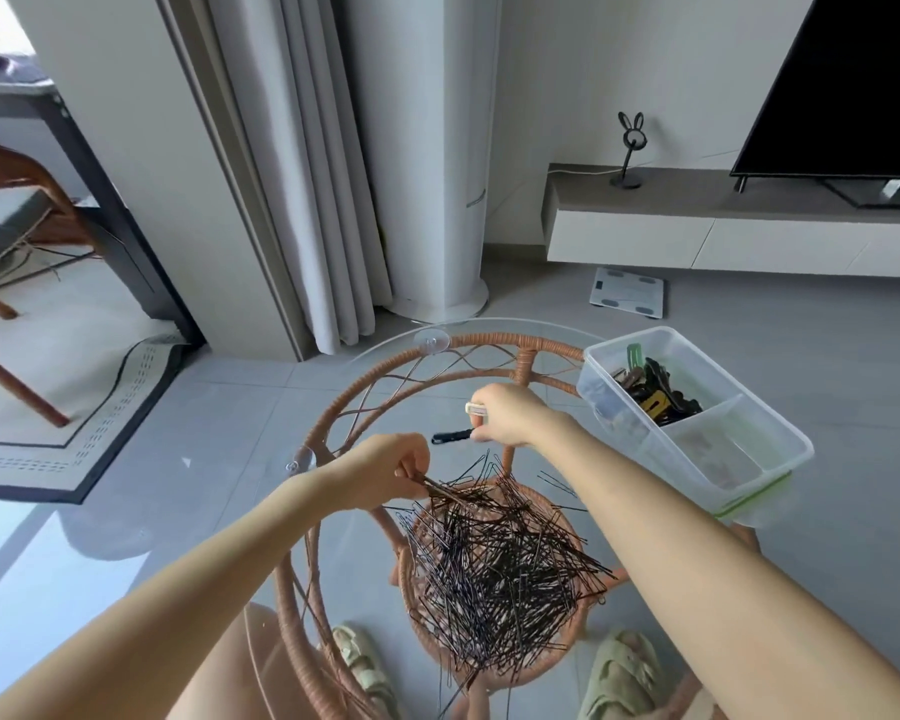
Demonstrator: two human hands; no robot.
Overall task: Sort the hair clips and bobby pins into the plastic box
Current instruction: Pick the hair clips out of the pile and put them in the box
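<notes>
On the glass table (385,350), the left hand (385,472) pinches bobby pins (500,558) from the central pile while the right hand (510,415) grips two hair clips (455,435), likely bound for the far-right-edge plastic box (697,423)

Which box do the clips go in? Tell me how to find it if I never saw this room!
Find the round glass table with the woven wicker frame. On its right edge, beside the right hand, sits a clear plastic box with green latches. It is the only container there, split into compartments, and the far one already holds dark, yellow and green hair clips, unlike the loose bobby pins heaped on the glass.
</notes>
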